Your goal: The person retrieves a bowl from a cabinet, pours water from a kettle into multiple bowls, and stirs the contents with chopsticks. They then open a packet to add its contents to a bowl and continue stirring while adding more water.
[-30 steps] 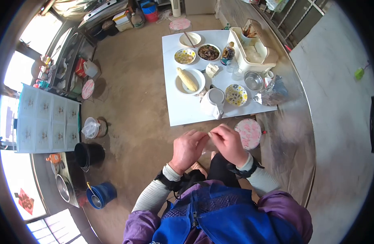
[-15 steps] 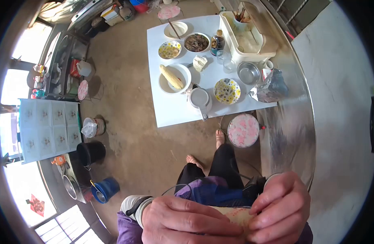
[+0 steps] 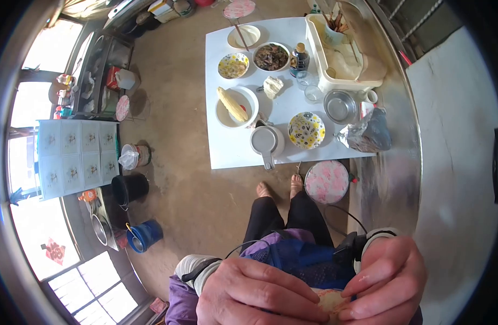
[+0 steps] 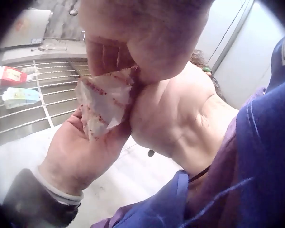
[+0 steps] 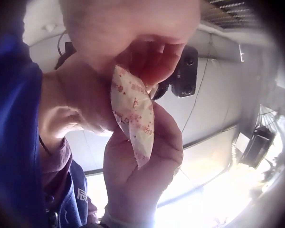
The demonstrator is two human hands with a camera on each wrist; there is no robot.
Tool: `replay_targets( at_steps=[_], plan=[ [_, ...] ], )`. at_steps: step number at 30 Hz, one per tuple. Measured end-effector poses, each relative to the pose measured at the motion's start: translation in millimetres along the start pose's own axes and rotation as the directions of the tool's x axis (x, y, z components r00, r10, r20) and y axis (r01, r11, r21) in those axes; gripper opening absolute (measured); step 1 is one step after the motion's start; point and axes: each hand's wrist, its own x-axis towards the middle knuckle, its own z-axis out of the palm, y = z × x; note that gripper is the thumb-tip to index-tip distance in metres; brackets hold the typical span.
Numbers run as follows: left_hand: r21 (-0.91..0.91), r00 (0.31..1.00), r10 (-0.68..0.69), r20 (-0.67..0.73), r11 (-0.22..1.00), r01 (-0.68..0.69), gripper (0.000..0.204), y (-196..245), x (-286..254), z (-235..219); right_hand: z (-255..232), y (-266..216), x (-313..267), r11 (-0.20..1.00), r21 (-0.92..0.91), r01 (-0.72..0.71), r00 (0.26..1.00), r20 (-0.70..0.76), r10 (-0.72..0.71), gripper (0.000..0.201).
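Both hands are raised close to the camera at the bottom of the head view, the left hand [image 3: 257,295] and the right hand [image 3: 389,281] meeting at a small pale wrapper [image 3: 327,300] with red print. The left wrist view shows the wrapper [image 4: 104,102] pinched between the fingers of the two hands, near the person's neck and chin. In the right wrist view the wrapper [image 5: 134,114] looks narrow and creased, with fingers gripping its edges. Its contents cannot be made out.
A white table [image 3: 227,154] in front holds a bowl with a peeled corn cob [image 3: 232,104], a white jug [image 3: 266,142], a flowered bowl [image 3: 306,130], a dark bottle [image 3: 299,59] and a cream box [image 3: 343,81]. A pink round stool [image 3: 327,182] stands beside the table.
The hands have risen from over the lap towards the person's face, still together. The head view has tilted and shifted a little.
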Motion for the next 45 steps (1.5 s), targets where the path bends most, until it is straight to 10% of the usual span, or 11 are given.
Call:
replay_targets(
  at_steps=[21, 27, 34, 38, 45],
  plan=[
    [-0.173, 0.998, -0.056, 0.006, 0.983, 0.056, 0.007, -41, 13, -27, -9, 30, 12, 0.995, -0.096, 0.002, 0.991, 0.134, 0.011, 0.007],
    [-0.250, 0.942, -0.333, -0.034, 0.916, 0.315, 0.007, -24, 11, -30, -12, 32, 14, 0.988, -0.152, 0.023, 0.976, 0.216, 0.011, 0.010],
    [-0.084, 0.976, -0.219, 0.007, 0.972, 0.219, 0.009, -66, -12, -29, -55, 57, -7, 0.969, -0.232, 0.081, 0.928, 0.373, 0.011, 0.020],
    [0.210, 0.681, -0.715, -0.158, 0.649, 0.731, 0.012, -123, -45, -16, -76, 105, -39, 0.742, -0.610, -0.278, 0.874, 0.160, 0.458, 0.024],
    [0.014, 0.429, -0.819, -0.382, 0.459, 0.888, 0.014, -268, -185, 27, -109, 225, -182, 0.458, -0.461, -0.760, 0.609, -0.261, 0.749, 0.008]
  ],
)
